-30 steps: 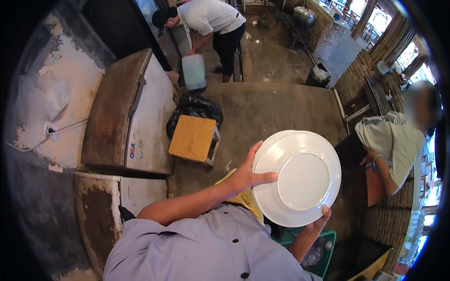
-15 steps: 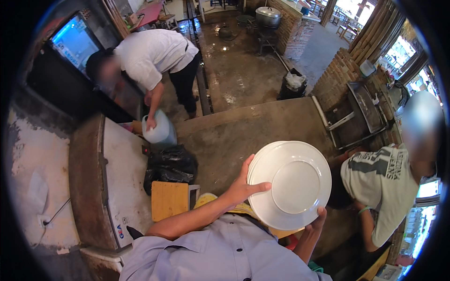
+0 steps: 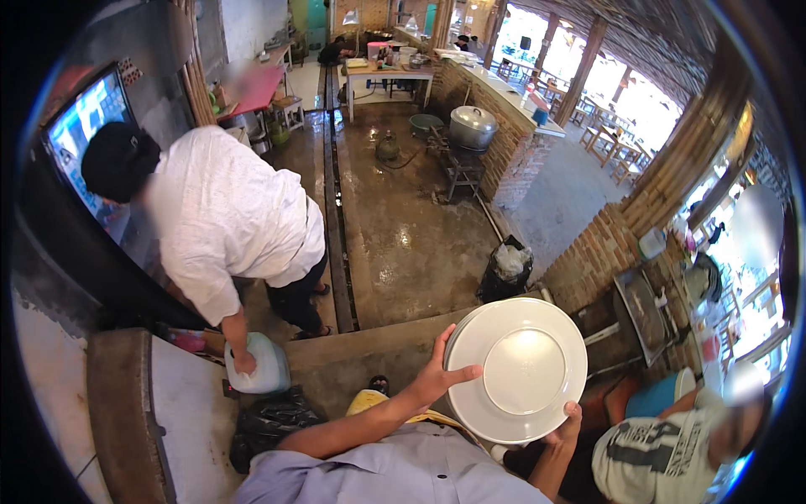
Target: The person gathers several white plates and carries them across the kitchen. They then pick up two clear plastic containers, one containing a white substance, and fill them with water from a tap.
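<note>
A stack of white plates [image 3: 529, 374], bottoms facing up, is held low in the middle of my view. My left hand [image 3: 437, 370] grips its left side, thumb lying over the top plate's underside. My right hand [image 3: 564, 427] is closed on the lower right edge, partly hidden under the plates. A black shoe [image 3: 379, 384] and a yellow cloth [image 3: 365, 405] show beside my left forearm, below the plates.
A step edge [image 3: 382, 329] crosses ahead, with a drain channel beyond. A bending co-worker [image 3: 235, 210] grips a translucent jug [image 3: 259, 374] beside a black bag [image 3: 269, 420]. Another person [image 3: 655, 454] is low at right, under a sink [image 3: 646, 315]. A pot [image 3: 473, 126] stands farther off.
The view has lifted and moved toward the step, showing more of the far kitchen. The co-worker at left looms larger, still bent over the jug. The plates stay in my hands.
</note>
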The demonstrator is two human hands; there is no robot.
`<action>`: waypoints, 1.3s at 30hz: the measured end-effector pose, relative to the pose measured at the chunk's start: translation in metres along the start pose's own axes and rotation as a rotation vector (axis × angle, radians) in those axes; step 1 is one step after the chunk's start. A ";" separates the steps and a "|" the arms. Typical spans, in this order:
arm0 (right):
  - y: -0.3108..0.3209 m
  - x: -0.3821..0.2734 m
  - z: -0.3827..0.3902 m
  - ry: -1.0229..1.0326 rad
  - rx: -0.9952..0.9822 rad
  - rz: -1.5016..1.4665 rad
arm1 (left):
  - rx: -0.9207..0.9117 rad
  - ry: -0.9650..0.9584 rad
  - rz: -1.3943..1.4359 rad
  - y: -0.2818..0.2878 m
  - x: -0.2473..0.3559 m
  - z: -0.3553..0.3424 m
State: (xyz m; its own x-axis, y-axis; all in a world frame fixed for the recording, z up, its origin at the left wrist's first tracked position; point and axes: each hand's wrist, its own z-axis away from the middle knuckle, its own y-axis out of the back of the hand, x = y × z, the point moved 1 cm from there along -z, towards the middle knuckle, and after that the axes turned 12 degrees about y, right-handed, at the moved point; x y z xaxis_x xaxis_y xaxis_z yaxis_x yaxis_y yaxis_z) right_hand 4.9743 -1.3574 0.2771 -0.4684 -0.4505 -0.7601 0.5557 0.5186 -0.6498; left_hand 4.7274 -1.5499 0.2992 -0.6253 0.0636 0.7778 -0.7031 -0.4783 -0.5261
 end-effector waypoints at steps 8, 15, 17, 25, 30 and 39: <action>-0.033 0.024 -0.158 -0.001 0.002 -0.027 | 0.044 0.005 0.000 0.059 0.101 -0.121; 0.007 0.055 -0.351 -0.056 0.014 0.079 | 0.195 -0.174 0.076 0.097 0.165 -0.239; 0.017 0.059 -0.411 -0.076 0.021 0.126 | 0.265 -0.152 0.094 0.104 0.188 -0.278; 0.030 0.063 -0.619 -0.436 -0.124 -0.056 | 0.435 -0.186 0.191 0.109 0.235 -0.407; 0.017 0.098 -0.691 -0.291 -0.069 0.121 | 0.448 -0.177 0.141 0.139 0.275 -0.478; -0.010 0.221 -0.827 -0.253 -0.185 0.070 | 0.359 -0.200 0.158 0.286 0.295 -0.605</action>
State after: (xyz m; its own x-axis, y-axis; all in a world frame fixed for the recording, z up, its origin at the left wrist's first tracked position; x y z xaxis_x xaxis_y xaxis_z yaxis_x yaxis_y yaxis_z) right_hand 4.2973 -0.8612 0.1097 -0.2352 -0.5636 -0.7918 0.4356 0.6672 -0.6043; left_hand 4.1374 -1.1377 0.1701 -0.6128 -0.1890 0.7673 -0.4199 -0.7447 -0.5188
